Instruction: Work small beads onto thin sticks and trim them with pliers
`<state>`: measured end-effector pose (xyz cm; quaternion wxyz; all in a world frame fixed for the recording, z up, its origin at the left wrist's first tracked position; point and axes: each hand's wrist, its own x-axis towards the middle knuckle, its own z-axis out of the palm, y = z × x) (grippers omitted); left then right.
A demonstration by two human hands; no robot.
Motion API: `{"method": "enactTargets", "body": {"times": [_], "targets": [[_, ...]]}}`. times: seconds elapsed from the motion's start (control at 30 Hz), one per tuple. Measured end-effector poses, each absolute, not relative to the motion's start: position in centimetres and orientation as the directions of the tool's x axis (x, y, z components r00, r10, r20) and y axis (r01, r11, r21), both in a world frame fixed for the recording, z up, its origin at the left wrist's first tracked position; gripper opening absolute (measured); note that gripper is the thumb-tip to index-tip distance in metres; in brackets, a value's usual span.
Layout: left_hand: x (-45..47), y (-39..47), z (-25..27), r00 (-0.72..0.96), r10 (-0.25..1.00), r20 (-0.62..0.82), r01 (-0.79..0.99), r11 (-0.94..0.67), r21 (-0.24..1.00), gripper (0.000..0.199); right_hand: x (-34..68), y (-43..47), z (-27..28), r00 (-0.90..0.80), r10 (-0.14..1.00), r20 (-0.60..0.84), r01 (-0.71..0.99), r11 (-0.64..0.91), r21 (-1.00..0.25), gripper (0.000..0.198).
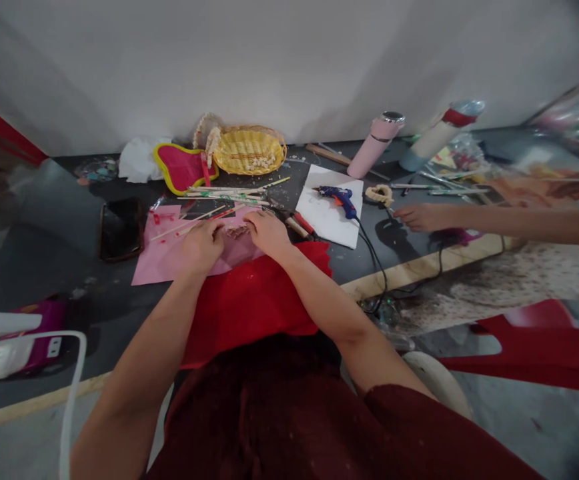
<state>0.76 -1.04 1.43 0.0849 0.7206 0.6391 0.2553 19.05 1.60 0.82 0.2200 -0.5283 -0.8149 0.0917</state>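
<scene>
My left hand (203, 247) and my right hand (269, 232) face each other over a pink sheet (159, 263) at the table's near edge. Between them is a small beige beaded piece (237, 231), its fine detail blurred. The fingers of both hands are curled in at its two ends, partly hiding them. Just beyond my hands, thin sticks (229, 195) lie in a loose pile. A red cloth (254, 300) spreads from the table edge towards my lap.
A yellow basket (239, 148) with beige bits stands behind. To the right are a blue glue gun (340, 199) on white paper (314, 217), a pink bottle (373, 148) and another person's hand (419, 217) by a beige ring (379, 194). A phone (121, 229) lies left.
</scene>
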Motion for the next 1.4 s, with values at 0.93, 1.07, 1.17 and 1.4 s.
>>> {"method": "enactTargets", "body": {"times": [0.93,1.07,1.17,1.4], "targets": [[0.7,-0.8,0.6,0.149,0.951,0.271,0.885,-0.250,0.392,0.023,18.2,1.4,0.4,-0.452,0.847,0.281,0.778,0.528,-0.339,0.029],[0.9,-0.8,0.8,0.153,0.948,0.280,0.880,-0.260,0.397,0.018,18.0,1.1,0.6,-0.460,0.840,0.288,0.774,0.539,-0.333,0.026],[1.1,-0.9,1.0,0.148,0.951,0.273,0.880,-0.252,0.402,0.016,18.0,1.0,0.7,-0.457,0.843,0.283,0.769,0.535,-0.350,0.026],[1.3,-1.0,1.5,0.155,0.958,0.243,0.885,-0.244,0.396,0.018,18.0,1.2,0.5,-0.490,0.836,0.246,0.751,0.548,-0.369,0.025]]}}
